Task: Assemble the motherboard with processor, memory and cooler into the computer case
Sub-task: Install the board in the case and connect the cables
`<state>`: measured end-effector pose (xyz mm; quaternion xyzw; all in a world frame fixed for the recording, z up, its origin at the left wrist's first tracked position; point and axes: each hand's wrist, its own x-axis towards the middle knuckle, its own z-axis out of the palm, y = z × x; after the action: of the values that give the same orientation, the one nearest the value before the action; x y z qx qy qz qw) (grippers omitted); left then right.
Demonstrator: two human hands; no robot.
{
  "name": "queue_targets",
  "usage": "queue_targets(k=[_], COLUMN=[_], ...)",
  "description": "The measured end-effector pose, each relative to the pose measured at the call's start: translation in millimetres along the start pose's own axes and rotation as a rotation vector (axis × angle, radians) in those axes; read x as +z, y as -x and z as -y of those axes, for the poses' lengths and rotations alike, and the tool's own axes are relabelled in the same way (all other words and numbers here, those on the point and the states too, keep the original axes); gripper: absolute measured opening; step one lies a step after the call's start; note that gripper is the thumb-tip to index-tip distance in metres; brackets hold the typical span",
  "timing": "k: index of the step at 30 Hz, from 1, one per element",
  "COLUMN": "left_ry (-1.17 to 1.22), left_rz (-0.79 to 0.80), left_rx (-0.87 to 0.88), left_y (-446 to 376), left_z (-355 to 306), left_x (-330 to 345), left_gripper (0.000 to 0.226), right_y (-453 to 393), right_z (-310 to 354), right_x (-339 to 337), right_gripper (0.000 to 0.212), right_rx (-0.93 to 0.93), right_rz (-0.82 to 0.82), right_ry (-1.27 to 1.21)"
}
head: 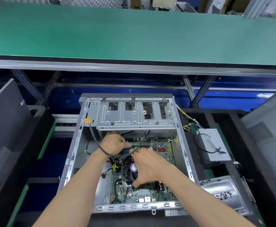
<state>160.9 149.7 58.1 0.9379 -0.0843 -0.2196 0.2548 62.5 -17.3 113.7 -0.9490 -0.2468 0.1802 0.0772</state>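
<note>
An open grey computer case [72, 154] lies flat in front of me. Inside it is the green motherboard [150, 192], with a black cooler fan [130, 171] near its middle and memory sticks [125, 150] behind the fan. My left hand [114, 142] reaches deep into the case at the board's far left edge, fingers curled by the memory slots; what they hold is hidden. My right hand [148, 166] spans the cooler, thumb at its near side and fingers at its far side. A black cable [99, 145] loops over my left wrist from an orange connector [88, 120].
The case's silver drive cage [134, 115] overhangs the board's far end. A grey power supply [212, 145] with loose wires lies on the black tray to the right, and a metal bracket [224, 192] is nearer. Grey case panels stand on both sides. A green conveyor [134, 33] runs beyond.
</note>
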Motion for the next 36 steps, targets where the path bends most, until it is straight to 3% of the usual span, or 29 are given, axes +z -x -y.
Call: queue_targets(k=[13, 19, 25, 36], left_ry=[-0.080, -0.141, -0.214, 0.005], left_rz=[0.071, -0.057, -0.068, -0.160], left_rx=[-0.047, -0.059, -0.089, -0.099], left_y=[-3.5, 1.1, 11.5, 47.0], left_z=[0.5, -2.8, -9.6, -13.2], left_x=[-1.1, 1.8, -3.1, -20.4], left_gripper=[0.038, 0.050, 0.061, 0.031], right_y=[0.8, 2.0, 2.7, 7.2], right_z=[2.1, 5.2, 7.5, 8.2], right_x=[-1.3, -4.3, -1.4, 1.9], right_gripper=[0.064, 0.063, 0.063, 0.076], right_rx=[-0.009, 0.059, 0.087, 0.092], right_rz=[0.027, 0.040, 0.048, 0.048], right_ry=[-0.024, -0.022, -0.029, -0.013])
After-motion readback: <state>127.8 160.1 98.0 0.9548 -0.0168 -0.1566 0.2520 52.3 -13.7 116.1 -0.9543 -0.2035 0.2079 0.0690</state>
